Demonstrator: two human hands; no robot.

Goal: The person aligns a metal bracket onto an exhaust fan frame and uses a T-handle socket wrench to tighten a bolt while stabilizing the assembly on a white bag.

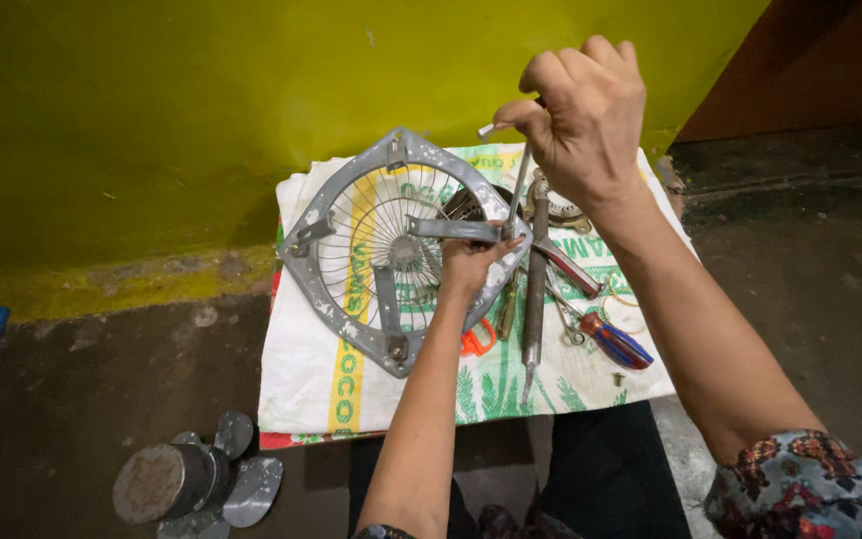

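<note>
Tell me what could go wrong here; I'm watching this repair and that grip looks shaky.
1. The right hand drives a thin T-handled tool into the fan guard frame right beside the left hand; a slip could jab its fingers.
2. The frame stands tilted on a woven sack, steadied by one hand only, so it may shift under pressure.
3. A small loose screw lies near the sack's edge and could roll off.

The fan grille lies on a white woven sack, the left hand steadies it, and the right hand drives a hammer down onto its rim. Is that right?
Not quite. In the head view the right hand grips a slim metal tool, a screwdriver or key by its look, not a hammer, its tip at the rim of the fan grille. The rest holds: the grille lies on the white sack and the left hand steadies it.
</note>
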